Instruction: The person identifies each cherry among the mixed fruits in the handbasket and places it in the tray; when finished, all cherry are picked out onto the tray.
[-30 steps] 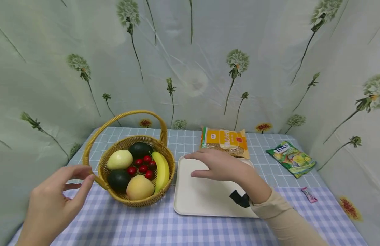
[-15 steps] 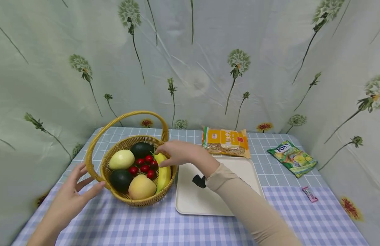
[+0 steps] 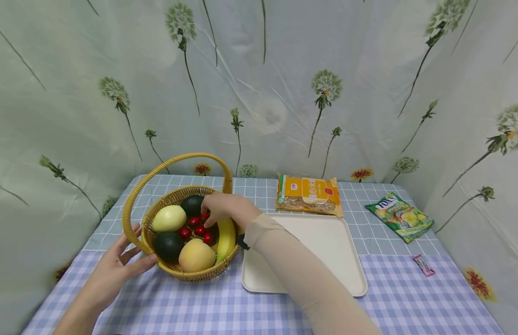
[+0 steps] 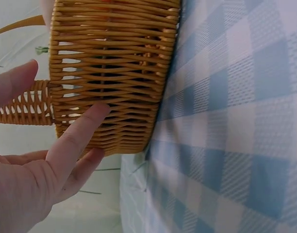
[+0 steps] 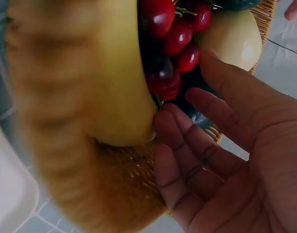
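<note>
Both hands (image 3: pixel 109 273) (image 3: pixel 225 207) now at fruit basket (image 3: pixel 196 276)

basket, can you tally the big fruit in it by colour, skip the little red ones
Dark green fruits: 2
Pale yellow-green fruit: 1
Peach-coloured fruit: 1
Yellow banana: 1
Total in view: 5
</note>
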Available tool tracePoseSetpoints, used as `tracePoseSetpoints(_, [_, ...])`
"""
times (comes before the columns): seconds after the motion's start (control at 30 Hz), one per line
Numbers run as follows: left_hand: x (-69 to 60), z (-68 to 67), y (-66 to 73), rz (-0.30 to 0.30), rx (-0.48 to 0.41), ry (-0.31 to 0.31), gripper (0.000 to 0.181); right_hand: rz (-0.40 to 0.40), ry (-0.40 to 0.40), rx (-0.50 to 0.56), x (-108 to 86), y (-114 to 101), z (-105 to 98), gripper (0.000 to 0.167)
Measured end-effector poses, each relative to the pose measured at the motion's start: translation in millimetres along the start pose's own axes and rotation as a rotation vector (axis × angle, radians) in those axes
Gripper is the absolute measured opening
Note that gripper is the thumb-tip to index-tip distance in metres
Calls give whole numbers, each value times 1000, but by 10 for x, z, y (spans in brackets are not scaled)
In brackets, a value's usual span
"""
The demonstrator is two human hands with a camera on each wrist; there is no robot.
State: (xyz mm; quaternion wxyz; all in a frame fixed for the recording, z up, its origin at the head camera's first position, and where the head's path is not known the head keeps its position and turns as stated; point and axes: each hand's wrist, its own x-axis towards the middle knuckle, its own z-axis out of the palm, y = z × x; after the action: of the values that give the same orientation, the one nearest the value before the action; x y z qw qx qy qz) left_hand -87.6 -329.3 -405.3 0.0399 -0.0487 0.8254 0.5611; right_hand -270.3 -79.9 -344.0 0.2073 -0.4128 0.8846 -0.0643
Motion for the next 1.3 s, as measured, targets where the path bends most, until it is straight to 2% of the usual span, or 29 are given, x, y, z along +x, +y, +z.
tracePoseSetpoints(0.2, [22, 49, -65, -25, -56, 6, 103, 38, -7, 20, 82, -34, 6, 31])
tracePoseSetpoints(0.43, [34, 106, -116, -33, -270, -4, 109, 28, -16, -9, 113, -86, -16, 17])
tracePoseSetpoints(0.53, [42, 115, -123, -26, -308, -16, 108, 26, -46, -25, 120, -106, -36, 14])
tracePoseSetpoints(0.9, [51, 157, -54, -114, -307, -9, 107, 143, -224, -58, 143, -233, -151, 9])
tracePoseSetpoints(1.2, [48, 176, -35, -127, -296, -11, 111, 178, -217, -114, 164, -259, -136, 9])
tracePoseSetpoints(1.3, [47, 174, -40, -126, -300, -15, 111, 189, -196, -183, 163, -295, -108, 11])
